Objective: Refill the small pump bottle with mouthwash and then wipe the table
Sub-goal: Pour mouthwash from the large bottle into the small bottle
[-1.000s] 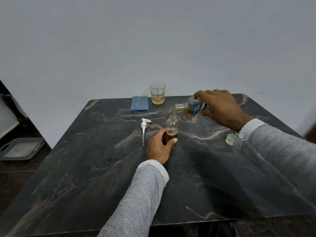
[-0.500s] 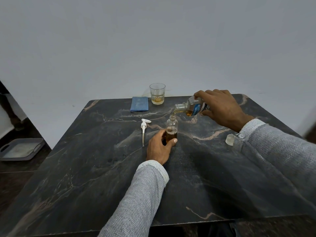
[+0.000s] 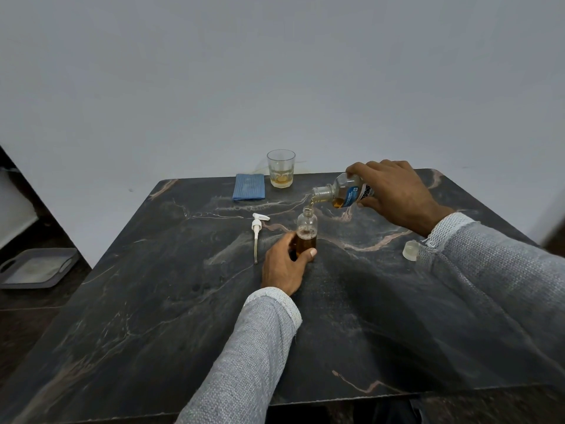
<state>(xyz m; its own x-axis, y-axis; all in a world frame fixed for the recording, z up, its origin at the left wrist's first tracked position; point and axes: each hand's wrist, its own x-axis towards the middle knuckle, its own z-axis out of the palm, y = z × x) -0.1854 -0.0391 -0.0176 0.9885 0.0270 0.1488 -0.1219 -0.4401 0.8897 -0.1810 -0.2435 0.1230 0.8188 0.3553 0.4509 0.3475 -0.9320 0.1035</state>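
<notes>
A small clear pump bottle (image 3: 306, 230) stands upright and uncapped on the dark marble table (image 3: 183, 301), about half full of amber liquid. My left hand (image 3: 282, 264) grips its lower part. My right hand (image 3: 394, 191) holds the mouthwash bottle (image 3: 342, 192) tilted on its side, its mouth just above the small bottle's neck, and a thin amber stream runs down into it. The white pump head (image 3: 257, 231) with its tube lies on the table left of the small bottle. A folded blue cloth (image 3: 249, 186) lies at the far edge.
A glass tumbler (image 3: 280, 168) with a little amber liquid stands by the wall next to the cloth. A translucent cap (image 3: 410, 250) sits on the table by my right sleeve. A grey tray (image 3: 36, 267) lies on the floor at the left.
The amber level in the small bottle has risen a little. Both hands and both bottles stay where they were.
</notes>
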